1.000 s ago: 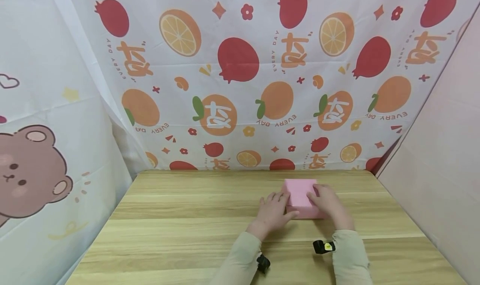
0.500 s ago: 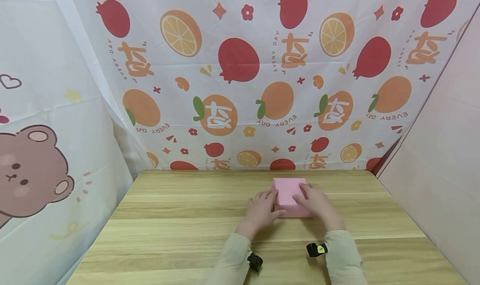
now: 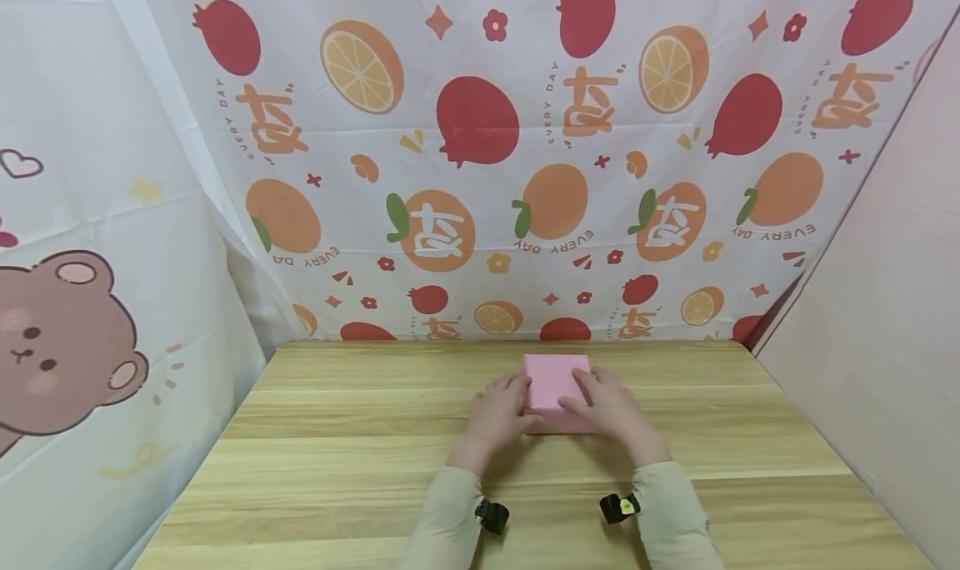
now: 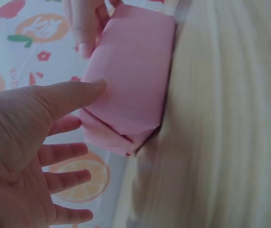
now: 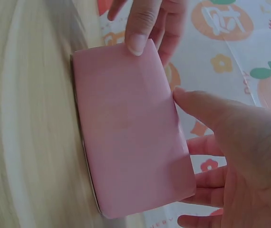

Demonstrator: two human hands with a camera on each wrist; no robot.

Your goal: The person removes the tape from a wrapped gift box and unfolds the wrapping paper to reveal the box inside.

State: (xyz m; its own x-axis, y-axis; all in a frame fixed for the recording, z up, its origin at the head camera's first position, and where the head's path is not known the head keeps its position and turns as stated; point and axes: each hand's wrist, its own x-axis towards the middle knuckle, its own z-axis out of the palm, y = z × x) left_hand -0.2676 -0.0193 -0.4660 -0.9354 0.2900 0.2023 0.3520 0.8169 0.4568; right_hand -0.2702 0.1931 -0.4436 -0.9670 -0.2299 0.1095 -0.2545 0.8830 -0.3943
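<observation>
A pink wrapped box point(image 3: 555, 382) lies on the wooden table, between the two hands. From the left, my left hand point(image 3: 497, 416) touches it. The left wrist view has that hand's thumb point(image 4: 78, 95) on the box's near face, with the other fingers straight and spread by its left end. On the other side my right hand point(image 3: 607, 407) rests on the box, thumb and a fingertip on its top. In the right wrist view the right thumb point(image 5: 192, 99) meets the box's upper edge and the other fingers stretch along its right end. A folded paper flap point(image 4: 111, 130) shows at the left end.
The wooden table point(image 3: 337, 470) has its back edge against a fruit-print cloth point(image 3: 495, 212). A white cloth with a bear print point(image 3: 67, 345) hangs on the left, and a pale wall point(image 3: 877, 303) stands on the right. Black wrist cameras point(image 3: 492, 516) are worn on both sleeves.
The pink box has slid left along the table, and both hands have moved left with it, keeping contact at its two sides.
</observation>
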